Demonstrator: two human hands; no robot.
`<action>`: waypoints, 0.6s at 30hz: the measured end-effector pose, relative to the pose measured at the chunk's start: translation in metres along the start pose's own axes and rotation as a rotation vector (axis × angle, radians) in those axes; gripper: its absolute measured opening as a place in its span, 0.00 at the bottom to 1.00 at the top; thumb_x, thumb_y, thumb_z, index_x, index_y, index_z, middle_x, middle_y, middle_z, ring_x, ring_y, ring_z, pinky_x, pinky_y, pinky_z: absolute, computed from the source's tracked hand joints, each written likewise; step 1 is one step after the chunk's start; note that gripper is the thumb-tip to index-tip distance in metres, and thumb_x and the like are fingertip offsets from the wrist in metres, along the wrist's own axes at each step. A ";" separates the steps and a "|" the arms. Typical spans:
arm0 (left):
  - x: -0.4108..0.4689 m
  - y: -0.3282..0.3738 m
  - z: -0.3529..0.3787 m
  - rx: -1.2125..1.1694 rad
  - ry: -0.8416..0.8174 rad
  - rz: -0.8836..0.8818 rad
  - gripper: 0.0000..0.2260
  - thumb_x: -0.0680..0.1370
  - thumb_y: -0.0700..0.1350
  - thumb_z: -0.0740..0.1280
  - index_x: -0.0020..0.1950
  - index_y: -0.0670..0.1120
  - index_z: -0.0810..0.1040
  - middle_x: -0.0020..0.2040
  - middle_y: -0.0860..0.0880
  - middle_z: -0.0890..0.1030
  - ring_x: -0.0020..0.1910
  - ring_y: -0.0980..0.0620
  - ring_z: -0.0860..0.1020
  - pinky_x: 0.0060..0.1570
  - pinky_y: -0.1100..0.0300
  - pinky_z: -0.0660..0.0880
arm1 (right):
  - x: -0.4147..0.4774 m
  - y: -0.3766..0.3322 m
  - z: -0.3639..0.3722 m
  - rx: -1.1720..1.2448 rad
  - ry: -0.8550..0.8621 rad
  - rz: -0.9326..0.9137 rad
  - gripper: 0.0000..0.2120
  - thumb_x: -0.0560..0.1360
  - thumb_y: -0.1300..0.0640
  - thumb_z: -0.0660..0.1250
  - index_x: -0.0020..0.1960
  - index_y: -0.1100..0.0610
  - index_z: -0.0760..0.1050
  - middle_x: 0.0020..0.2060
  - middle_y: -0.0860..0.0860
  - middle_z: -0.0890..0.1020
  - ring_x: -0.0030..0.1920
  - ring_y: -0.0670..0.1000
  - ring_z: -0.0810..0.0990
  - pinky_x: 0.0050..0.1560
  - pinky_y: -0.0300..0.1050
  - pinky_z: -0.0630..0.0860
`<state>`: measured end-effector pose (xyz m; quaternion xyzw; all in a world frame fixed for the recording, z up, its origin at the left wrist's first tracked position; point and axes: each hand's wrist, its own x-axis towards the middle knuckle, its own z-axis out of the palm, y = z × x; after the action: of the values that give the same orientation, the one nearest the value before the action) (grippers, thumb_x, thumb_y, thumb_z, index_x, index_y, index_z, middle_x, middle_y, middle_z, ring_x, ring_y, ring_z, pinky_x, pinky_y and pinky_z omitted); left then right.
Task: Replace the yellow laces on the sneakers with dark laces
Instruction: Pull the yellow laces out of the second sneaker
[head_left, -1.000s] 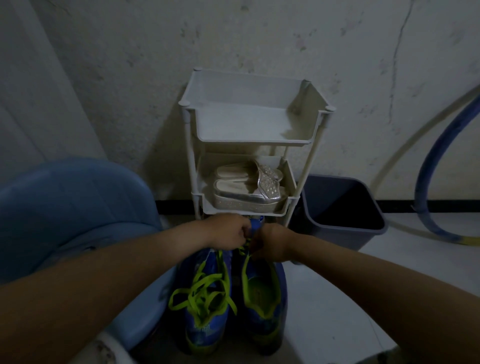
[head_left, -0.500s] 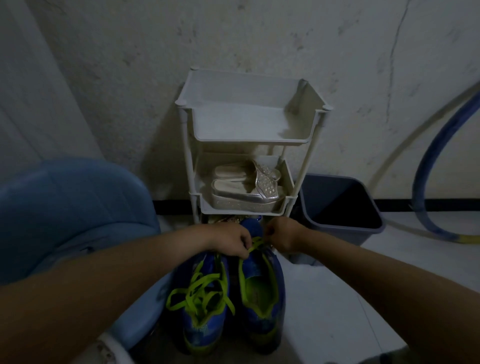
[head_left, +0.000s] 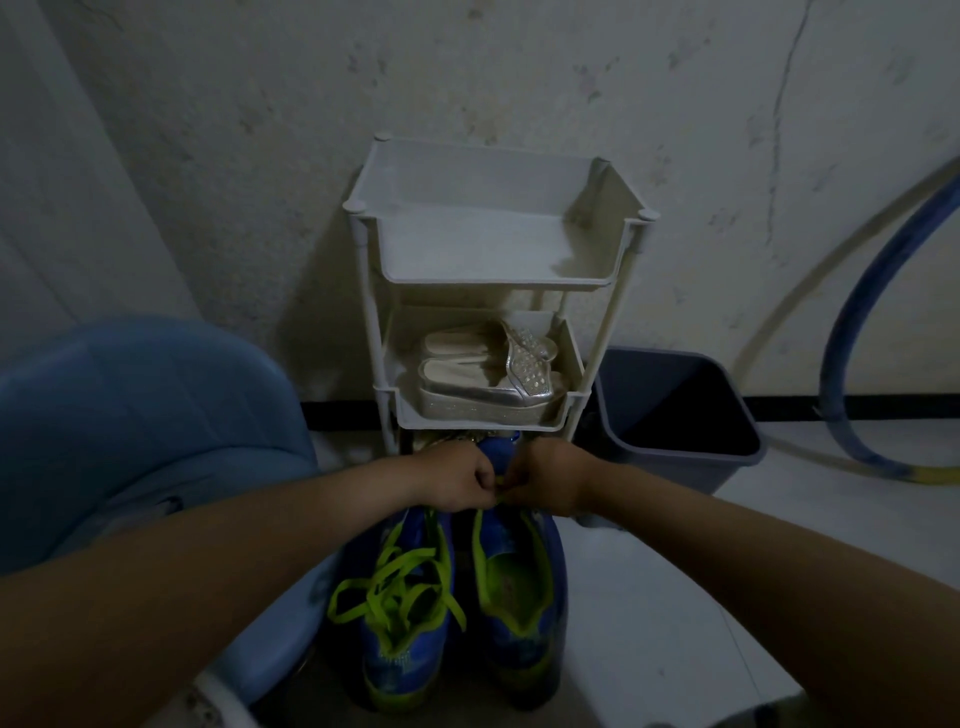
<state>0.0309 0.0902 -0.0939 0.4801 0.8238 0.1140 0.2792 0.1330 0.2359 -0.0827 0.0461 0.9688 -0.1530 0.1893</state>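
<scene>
Pinched the yellow lace (head_left: 498, 484) between curled left hand (head_left: 460, 480) and right hand (head_left: 545, 480) at the far end of the sneaker (head_left: 519, 597) on the floor (head_left: 649, 597); judged it soft, light, limp, best gripped beside an eyelet.

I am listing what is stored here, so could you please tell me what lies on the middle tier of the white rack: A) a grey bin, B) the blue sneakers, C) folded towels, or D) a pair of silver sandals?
D: a pair of silver sandals lies on the middle tier of the white rack, while the blue sneakers stand on the floor in front of it.
</scene>
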 end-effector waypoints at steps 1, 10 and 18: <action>0.000 0.000 0.000 -0.019 -0.001 -0.001 0.04 0.75 0.48 0.70 0.45 0.49 0.83 0.39 0.55 0.79 0.41 0.58 0.76 0.42 0.63 0.71 | 0.000 0.000 0.001 -0.003 0.003 0.014 0.15 0.78 0.45 0.65 0.52 0.54 0.82 0.46 0.53 0.83 0.48 0.50 0.80 0.50 0.46 0.76; 0.000 -0.003 -0.004 -0.118 -0.046 -0.029 0.08 0.74 0.49 0.73 0.51 0.49 0.85 0.45 0.57 0.82 0.47 0.59 0.79 0.50 0.62 0.76 | 0.001 0.020 -0.016 0.043 0.192 0.247 0.10 0.79 0.50 0.62 0.49 0.54 0.79 0.44 0.51 0.81 0.45 0.49 0.81 0.50 0.48 0.81; 0.003 -0.002 0.000 -0.029 -0.022 -0.011 0.05 0.75 0.49 0.71 0.47 0.50 0.84 0.46 0.54 0.83 0.45 0.57 0.79 0.47 0.62 0.74 | 0.001 0.008 -0.010 0.065 0.098 0.100 0.19 0.74 0.54 0.66 0.65 0.52 0.77 0.61 0.49 0.79 0.62 0.51 0.77 0.62 0.47 0.74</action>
<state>0.0284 0.0911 -0.0962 0.4726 0.8216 0.1191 0.2956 0.1299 0.2469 -0.0763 0.1078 0.9680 -0.1721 0.1473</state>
